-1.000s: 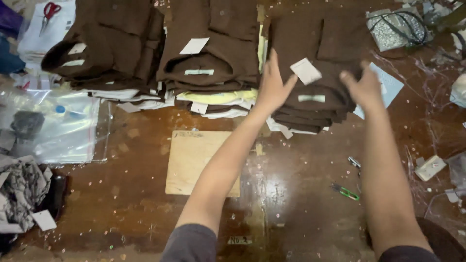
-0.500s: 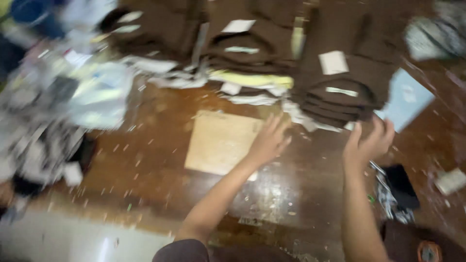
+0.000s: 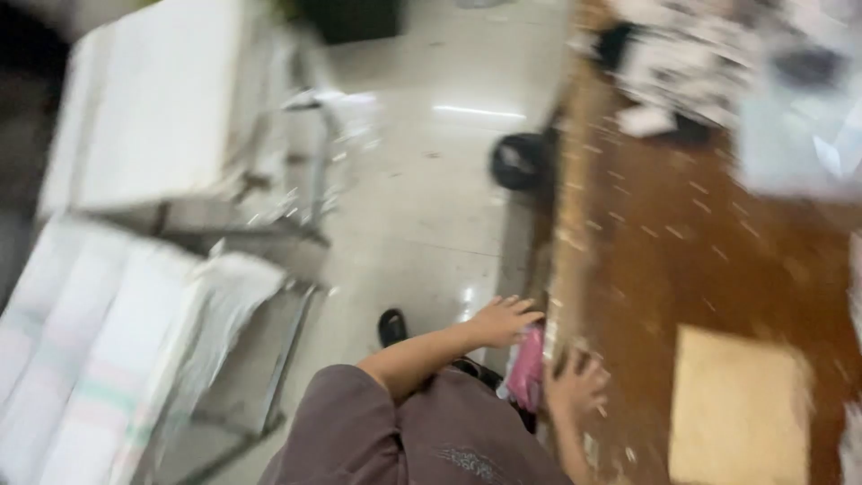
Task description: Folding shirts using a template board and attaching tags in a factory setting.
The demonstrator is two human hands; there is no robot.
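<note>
Okay, frame was heavily motion-blurred, so details were thin. Your left hand [image 3: 505, 321] reached over the edge of the brown wooden surface [image 3: 709, 260], fingers spread and slightly curled, with nothing visibly gripped; its fingertips sat just above the pink soft-looking bundle [image 3: 526, 368]. Your right hand [image 3: 576, 388] was on the surface's pale edge, fingers splayed, touching or just beside the same pink bundle; I could not tell whether it actually pinched it.

The pink bundle hung at the surface's near edge, between your two hands, partly off toward the floor. Judging by its drooping outline, it was likely light and limp, cloth or a thin bag, so it would sag and fold rather than hold shape. It did not look fragile. Best taken by gathering its upper end, where your hands met, rather than by a loose corner; if it was plastic film it could have been slippery.

A tan cardboard rectangle [image 3: 741, 409] lay flat on the surface, well apart from the bundle. White striped sacks [image 3: 85, 359] were stacked to your left, beside the glossy tiled floor [image 3: 422, 207]. A dark sandal [image 3: 391, 326] showed near your left forearm.
</note>
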